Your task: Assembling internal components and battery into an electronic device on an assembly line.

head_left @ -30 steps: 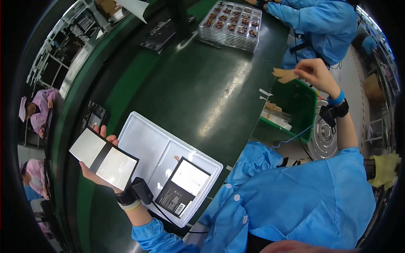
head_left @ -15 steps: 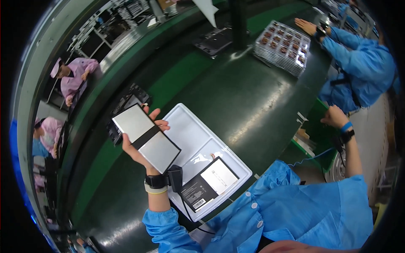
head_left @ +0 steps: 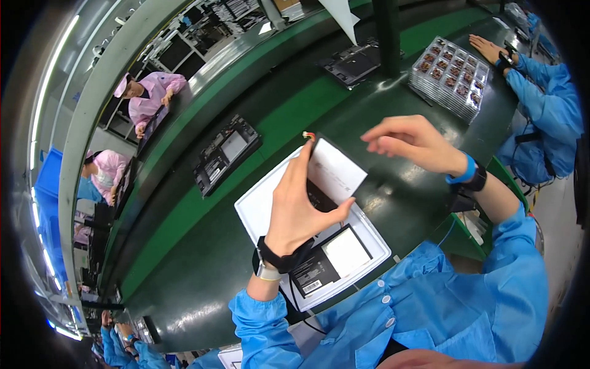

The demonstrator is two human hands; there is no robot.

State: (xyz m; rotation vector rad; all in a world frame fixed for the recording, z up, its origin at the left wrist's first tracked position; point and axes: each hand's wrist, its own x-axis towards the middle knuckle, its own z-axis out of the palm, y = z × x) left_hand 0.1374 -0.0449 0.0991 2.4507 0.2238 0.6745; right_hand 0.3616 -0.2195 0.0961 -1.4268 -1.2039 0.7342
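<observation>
While left hand (head_left: 301, 212) grips flat pack (head_left: 332, 172), white tray (head_left: 258, 206) holds another pack (head_left: 332, 261)

I sat at a long dark green table (head_left: 203, 270) that curved away under bright reflections. Beyond its far edge ran a lighter green belt (head_left: 289, 111), parallel to the table, carrying an open black device (head_left: 224, 154) and another one (head_left: 353, 61) further along. A black post (head_left: 388, 31) rose from the table near that second device. Past the belt, people in pink coats (head_left: 150, 101) worked at another line. Strip lights (head_left: 52, 80) glowed overhead beyond them. A stack of compartmented trays (head_left: 452, 77) lay right of the post.
</observation>
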